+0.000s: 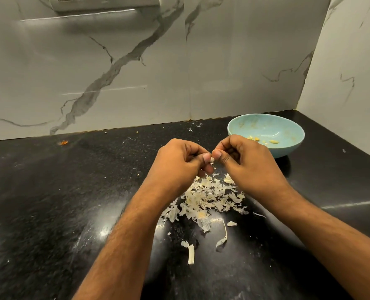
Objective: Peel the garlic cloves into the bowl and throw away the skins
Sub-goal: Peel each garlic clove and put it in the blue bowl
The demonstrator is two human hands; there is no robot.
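Both thumbs meet at a small pale garlic clove [212, 159], pinched between the curled fingers of the left hand [179, 163] and the right hand [244, 161]. Only a sliver of the clove shows between the thumb tips; its long axis and heading cannot be determined. It is off-white, and whether skin remains on it cannot be told. The clove is held above the black counter [60, 202], directly over a heap of skins [208, 200].

The skins are papery, white to cream, torn into many flakes too numerous to count; several loose strips lie nearer the person, apart from the heap.

One light blue bowl [288, 126] stands on the counter behind and just right of the right hand, near the marbled wall [136, 61]. It holds a few yellowish peeled cloves [274, 141], roughly three or four visible, the rest hidden by the right hand.
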